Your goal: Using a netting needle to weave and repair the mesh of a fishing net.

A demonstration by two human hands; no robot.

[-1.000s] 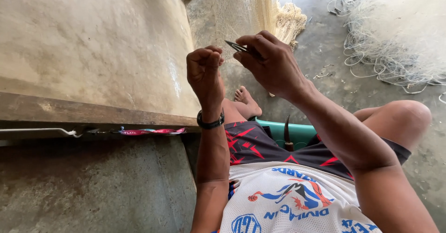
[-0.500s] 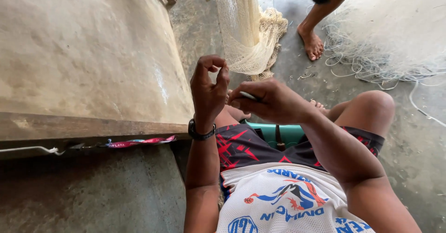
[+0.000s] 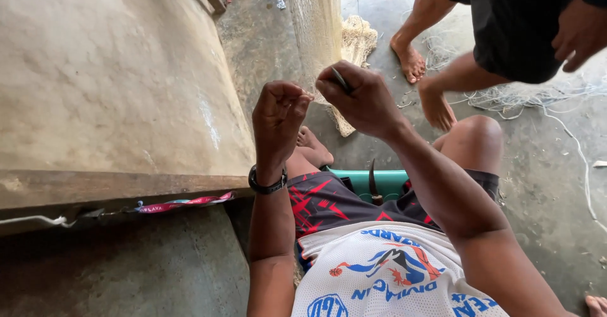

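Left hand (image 3: 278,118) was up, closed into a fist, with thumb and forefinger pinched tight. Whatever it nipped was too fine to make out, though it sat right at the edge of the pale fine-mesh fishing net (image 3: 316,19). Right hand (image 3: 363,102) was just beside it, almost knuckle to knuckle, clamped around a slim dark netting needle (image 3: 341,80) whose tip poked out above the fingers. A black wristband (image 3: 267,184) ringed the left wrist.

The net hung straight down just beyond both hands and bunched into a heap on the grey concrete floor (image 3: 556,197) past them. Judging by that pinch-and-needle pairing, a knot or stitch in the mesh was being worked, with the left holding the spot and the right carrying the needle. A next pass would call for a steady pinch, taut twine and the needle tip fed cleanly through a single mesh.

Below the hands, between the person's knees, sat a green plastic seat (image 3: 360,181) with a dark-handled tool (image 3: 374,187) lying on it. Off to the left stood a rough concrete slab (image 3: 107,83) edged by a weathered wooden beam (image 3: 114,187), with a pink patterned ribbon (image 3: 183,201) tucked under it.

Beyond the right hand, another person stood barefoot, one foot (image 3: 411,61) near the net heap. Their own hand (image 3: 578,32) was well apart from the work, above loose white line (image 3: 525,99) tangled on the floor.
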